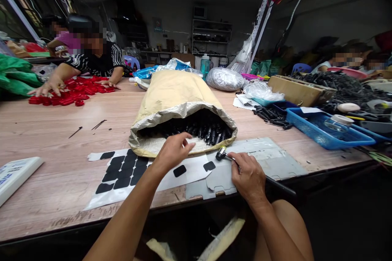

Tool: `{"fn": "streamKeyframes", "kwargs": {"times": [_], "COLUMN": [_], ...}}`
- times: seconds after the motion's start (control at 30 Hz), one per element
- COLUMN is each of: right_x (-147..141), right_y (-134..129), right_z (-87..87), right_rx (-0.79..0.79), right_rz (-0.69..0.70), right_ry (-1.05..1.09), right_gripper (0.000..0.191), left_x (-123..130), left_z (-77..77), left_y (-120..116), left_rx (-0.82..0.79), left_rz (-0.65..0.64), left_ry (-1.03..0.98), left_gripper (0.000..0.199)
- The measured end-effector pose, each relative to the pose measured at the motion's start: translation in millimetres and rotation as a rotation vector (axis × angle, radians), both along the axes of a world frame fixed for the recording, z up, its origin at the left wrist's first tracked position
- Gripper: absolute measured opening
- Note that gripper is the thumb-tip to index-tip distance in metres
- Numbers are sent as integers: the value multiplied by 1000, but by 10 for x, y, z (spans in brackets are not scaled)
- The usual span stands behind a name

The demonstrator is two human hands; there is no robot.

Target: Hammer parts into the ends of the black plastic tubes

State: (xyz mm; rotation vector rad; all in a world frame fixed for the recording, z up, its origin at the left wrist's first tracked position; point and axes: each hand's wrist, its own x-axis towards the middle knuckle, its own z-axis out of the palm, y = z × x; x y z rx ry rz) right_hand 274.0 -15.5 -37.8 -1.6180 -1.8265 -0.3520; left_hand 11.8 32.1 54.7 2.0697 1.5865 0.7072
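Note:
Lying on its side at the table's middle, a tan sack (183, 89) has its mouth toward me, with many shiny black parts (211, 132) inside. My left hand (175, 151) is at the sack's lower lip, fingers apart and nothing visible in them. My right hand (249, 173) is wrapped round a small hammer (221, 153), its head over a grey board (263, 159) and its dark handle sticking out to the right. Beneath my left arm lies a white sheet of black rounded stickers (122, 173); single stickers (179, 171) sit farther right.
Blue trays (324, 140) and a heap of black parts stand at the right. A person at the back left spreads red pieces (73, 91). A white box (18, 175) is at the left edge. Thin black rods (75, 132) lie on the table (61, 142).

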Motion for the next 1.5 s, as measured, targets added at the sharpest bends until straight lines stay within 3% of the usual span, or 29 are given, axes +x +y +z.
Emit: {"fn": "streamKeyframes", "kwargs": {"times": [0.07, 0.13, 0.3, 0.47, 0.6, 0.73, 0.83, 1.07, 1.3, 1.5], "right_x": [11, 21, 14, -5, -10, -14, -15, -7, -13, 7], "right_y": [8, 14, 9, -1, -2, -7, -12, -10, -13, 2], "right_z": [-10, -19, -6, 13, 10, 15, 20, 16, 19, -22], "right_rx": [4, 3, -10, -4, -7, -20, -26, -4, -5, 7], "right_rz": [13, 24, 27, 27, 8, -3, -9, -6, -8, 14], "right_ry": [1, 2, 36, 44, 36, 33, 22, 9, 20, 35], "right_gripper": [28, 29, 30, 29, 28, 28, 28, 27, 28, 26], "left_x": [81, 181, 342, 172, -96, -258, -277, -297, -244, -182], "left_z": [-114, -231, -381, -318, -294, -407, -508, -525, -518, -608], "left_y": [357, 597, 757, 566, 143, -310, -492, -536, -494, -426], "left_rx": [143, 211, 324, 294, 209, 56, -3, -57, -12, 16], "left_rz": [124, 162, 217, 233, 199, 125, 117, 79, 65, 50], "left_ry": [91, 189, 371, 255, 37, -199, -206, -144, -97, -125], "left_gripper": [29, 30, 24, 11, 10, 21, 22, 21, 32, 18]}}
